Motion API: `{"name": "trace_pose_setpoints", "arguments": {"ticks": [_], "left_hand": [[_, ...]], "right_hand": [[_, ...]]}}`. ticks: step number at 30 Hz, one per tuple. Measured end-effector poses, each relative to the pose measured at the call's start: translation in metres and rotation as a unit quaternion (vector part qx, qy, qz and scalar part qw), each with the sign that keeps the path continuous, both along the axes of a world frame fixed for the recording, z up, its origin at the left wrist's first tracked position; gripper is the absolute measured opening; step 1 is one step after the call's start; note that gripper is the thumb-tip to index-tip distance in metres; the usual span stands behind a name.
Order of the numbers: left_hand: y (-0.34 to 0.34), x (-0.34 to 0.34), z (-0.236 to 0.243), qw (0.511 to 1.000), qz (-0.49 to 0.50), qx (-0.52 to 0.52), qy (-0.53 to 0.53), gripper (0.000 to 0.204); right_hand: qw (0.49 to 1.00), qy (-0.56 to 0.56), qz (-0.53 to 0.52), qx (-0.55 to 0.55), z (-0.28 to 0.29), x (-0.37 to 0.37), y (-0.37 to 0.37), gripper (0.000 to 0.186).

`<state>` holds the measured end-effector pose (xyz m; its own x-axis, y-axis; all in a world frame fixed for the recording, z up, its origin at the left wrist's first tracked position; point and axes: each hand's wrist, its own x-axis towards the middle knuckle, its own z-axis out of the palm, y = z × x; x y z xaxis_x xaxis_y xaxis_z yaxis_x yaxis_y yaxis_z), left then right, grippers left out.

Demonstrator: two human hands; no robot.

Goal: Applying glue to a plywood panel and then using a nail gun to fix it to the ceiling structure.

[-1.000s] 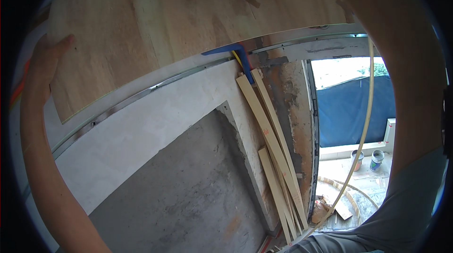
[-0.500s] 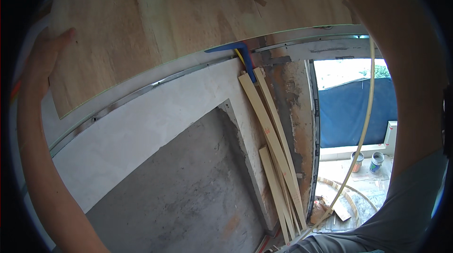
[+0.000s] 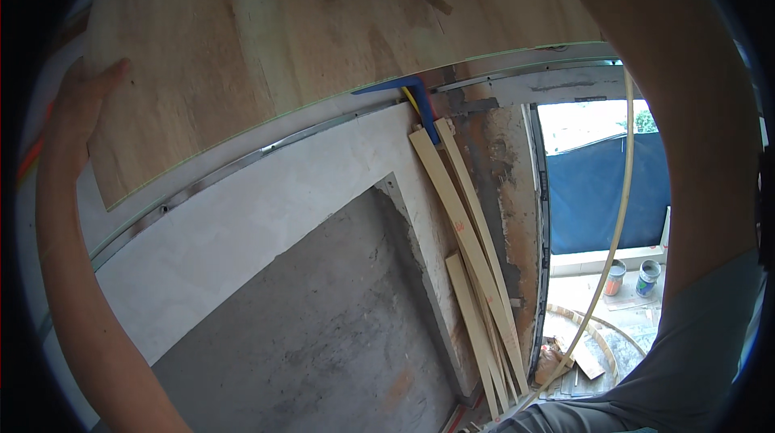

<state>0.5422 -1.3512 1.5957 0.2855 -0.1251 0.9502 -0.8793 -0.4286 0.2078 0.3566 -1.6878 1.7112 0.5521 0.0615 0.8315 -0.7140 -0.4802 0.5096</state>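
A large plywood sheet [image 3: 307,46] spans the top of the head view, its lower edge tracing a thin bright green line. My left hand [image 3: 81,102] grips the sheet's left end, with the thumb lying on its face and the other fingers hidden behind the edge. On the right, my right forearm [image 3: 662,78] reaches up past the top of the view, so the hand itself is out of sight. Just beneath the sheet runs a narrow metal rail [image 3: 266,149] along the white wall band.
A blue angled piece [image 3: 424,110] sits below the sheet, above several pale wooden strips [image 3: 464,231] leaning on the wall. A yellowish hose [image 3: 620,215] hangs at the doorway. Beyond stand two buckets [image 3: 648,278] and a blue screen [image 3: 605,191]. Grey rough concrete [image 3: 315,312] fills the recess.
The view has shifted slightly. The sheet's left end and my left hand appear a little farther right and lower, while my right arm appears slightly farther left. The grip is unchanged.
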Motion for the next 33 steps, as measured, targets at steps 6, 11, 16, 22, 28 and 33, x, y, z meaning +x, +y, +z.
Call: {"name": "trace_pose_setpoints", "arguments": {"ticks": [6, 11, 16, 22, 28, 33], "left_hand": [[0.002, 0.005, 0.003, 0.999, 0.025, -0.007, -0.024, 0.065], [0.002, 0.005, 0.003, 0.999, 0.026, -0.014, -0.018, 0.065], [-0.004, 0.006, -0.004, 0.999, 0.028, -0.014, -0.032, 0.068], [-0.003, -0.002, -0.006, 1.000, 0.020, -0.017, -0.016, 0.071], [0.006, 0.004, 0.002, 1.000, -0.023, 0.011, 0.000, 0.068], [-0.001, 0.004, 0.001, 1.000, -0.015, -0.001, -0.012, 0.062]], "right_hand": [[0.983, -0.047, 0.146, 0.100, -0.027, -0.012, 0.009, 0.021], [0.991, -0.042, 0.105, 0.076, -0.032, -0.015, 0.011, 0.021], [0.983, -0.061, 0.144, 0.095, -0.029, -0.018, 0.010, 0.019], [0.997, -0.036, 0.060, 0.032, -0.013, -0.005, 0.004, 0.015], [0.998, -0.050, 0.031, 0.020, -0.014, -0.001, 0.009, 0.015], [0.989, -0.061, 0.111, 0.079, -0.014, -0.003, 0.005, 0.018]]}}
